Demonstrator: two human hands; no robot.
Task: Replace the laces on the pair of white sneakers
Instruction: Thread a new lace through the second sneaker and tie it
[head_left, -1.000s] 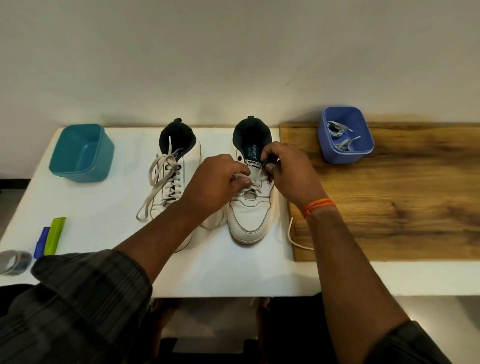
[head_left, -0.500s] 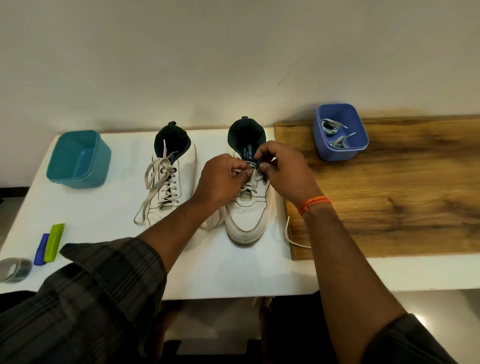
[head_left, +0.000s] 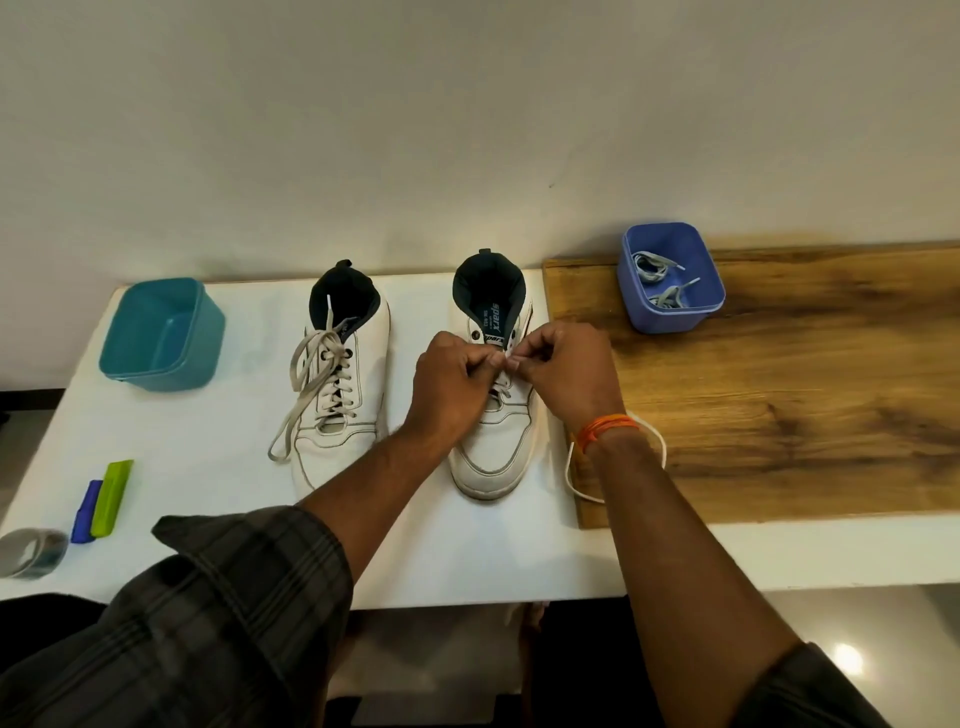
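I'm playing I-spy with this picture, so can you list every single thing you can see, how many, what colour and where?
sneakers: two, white with dark lining, side by side on the white table, toes toward the person
lace: one, white, threaded in the right sneaker, its loose end looping onto the wooden board
teal tub: one, far left of the table
blue tub: one, on the wooden board, with grey laces inside
wooden board: one, brown, right side
markers: two, blue and green, near left edge
tape roll: one, grey, left corner
left hand: pinches the lace over the right sneaker
right hand: pinches the lace, orange thread on its wrist
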